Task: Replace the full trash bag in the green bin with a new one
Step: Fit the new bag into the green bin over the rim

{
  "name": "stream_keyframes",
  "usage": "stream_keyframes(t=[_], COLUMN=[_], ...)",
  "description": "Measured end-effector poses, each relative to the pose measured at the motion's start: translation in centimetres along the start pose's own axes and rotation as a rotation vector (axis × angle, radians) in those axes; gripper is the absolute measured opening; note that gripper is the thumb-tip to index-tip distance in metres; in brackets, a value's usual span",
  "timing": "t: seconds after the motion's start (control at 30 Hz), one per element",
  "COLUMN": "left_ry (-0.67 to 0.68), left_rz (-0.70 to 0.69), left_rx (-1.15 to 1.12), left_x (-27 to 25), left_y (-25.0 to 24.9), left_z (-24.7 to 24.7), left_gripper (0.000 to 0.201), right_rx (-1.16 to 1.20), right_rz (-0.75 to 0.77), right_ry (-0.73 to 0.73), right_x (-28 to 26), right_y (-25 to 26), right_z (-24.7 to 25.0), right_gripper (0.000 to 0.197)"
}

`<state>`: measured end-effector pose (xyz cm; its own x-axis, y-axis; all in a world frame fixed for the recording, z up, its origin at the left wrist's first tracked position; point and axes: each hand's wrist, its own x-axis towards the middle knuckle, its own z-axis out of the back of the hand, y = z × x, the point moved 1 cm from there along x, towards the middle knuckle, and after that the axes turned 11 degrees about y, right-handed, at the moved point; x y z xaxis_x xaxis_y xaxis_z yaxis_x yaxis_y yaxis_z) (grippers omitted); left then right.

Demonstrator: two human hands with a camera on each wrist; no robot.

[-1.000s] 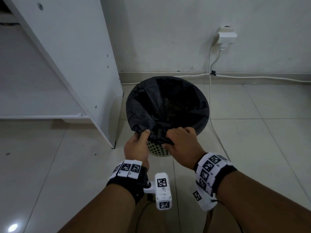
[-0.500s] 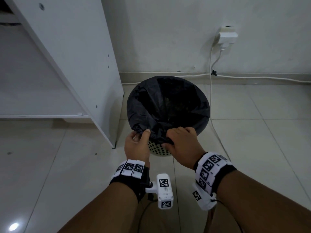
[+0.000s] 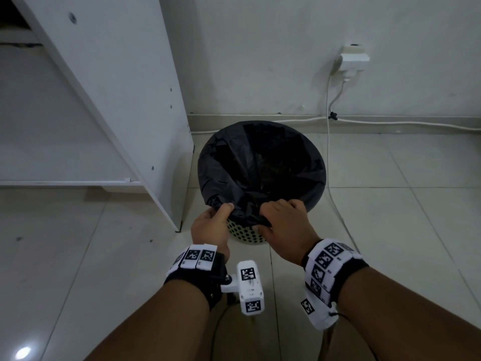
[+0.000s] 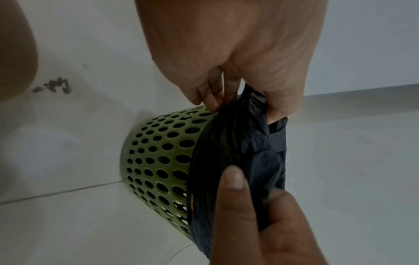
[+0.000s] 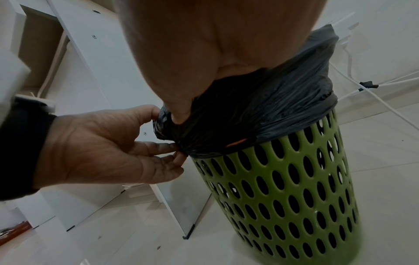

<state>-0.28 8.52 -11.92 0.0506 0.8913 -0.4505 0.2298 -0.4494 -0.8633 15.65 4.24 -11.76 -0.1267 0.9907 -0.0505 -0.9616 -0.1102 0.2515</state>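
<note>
A green perforated bin (image 3: 244, 234) (image 4: 158, 161) (image 5: 283, 188) stands on the tiled floor, lined with a black trash bag (image 3: 260, 162) (image 4: 238, 152) (image 5: 260, 111) folded over its rim. At the rim's near edge my left hand (image 3: 212, 225) (image 5: 102, 148) pinches the bag's fold between thumb and fingers. My right hand (image 3: 283, 225) (image 4: 238, 53) grips the bag's fold just to the right of it. What lies inside the bag is too dark to make out.
A white cabinet side panel (image 3: 125, 100) stands close to the bin's left. Behind the bin is the wall with a socket and plug (image 3: 352, 61), and white cables (image 3: 328, 152) run down past the bin's right and along the skirting. Small dark debris (image 4: 54, 87) lies on the floor.
Hardly anything moved; both hands keep their pinch on the bag's near edge, the left hand shifting very slightly.
</note>
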Motion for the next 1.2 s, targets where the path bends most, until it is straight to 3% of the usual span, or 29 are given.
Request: stream_keyframes(t=[0.17,0.4,0.57,0.63,0.77,1.07,1.2], left_ry=[0.0,-0.038,-0.115,-0.098,-0.082,-0.035,-0.043], left_rz=[0.005,-0.048,0.006,-0.009,-0.046,-0.163,-0.133], left_rx=[0.026,-0.031,-0.178,-0.16,0.036,0.207,0.203], left_x=[0.2,0.1,0.6,0.9,1.2,0.4,0.4], left_y=[0.0,0.5,1.1,1.1,1.0,0.5,0.4], left_z=[0.1,-0.5,-0.6,-0.6,-0.2,0.2,0.2], left_gripper=[0.031,0.02,0.073,0.067,0.027,0.014,0.008], right_rx=[-0.003,-0.009,0.0,-0.008,-0.016,-0.009,-0.012], right_rz=[-0.01,-0.005,-0.006,-0.009,-0.006,-0.016,-0.021], right_ry=[-0.023,-0.049,-0.036,-0.034,-0.053,-0.042,-0.039], right_x=[0.0,0.0,0.2,0.2,0.1,0.2,0.2], right_y=[0.1,0.2,0.1,0.1,0.2,0.2,0.3], right_z=[-0.1,0.0,0.0,-0.1,-0.1,0.0,0.0], right_gripper=[0.022,0.023,0.023,0.023,0.023,0.024,0.025])
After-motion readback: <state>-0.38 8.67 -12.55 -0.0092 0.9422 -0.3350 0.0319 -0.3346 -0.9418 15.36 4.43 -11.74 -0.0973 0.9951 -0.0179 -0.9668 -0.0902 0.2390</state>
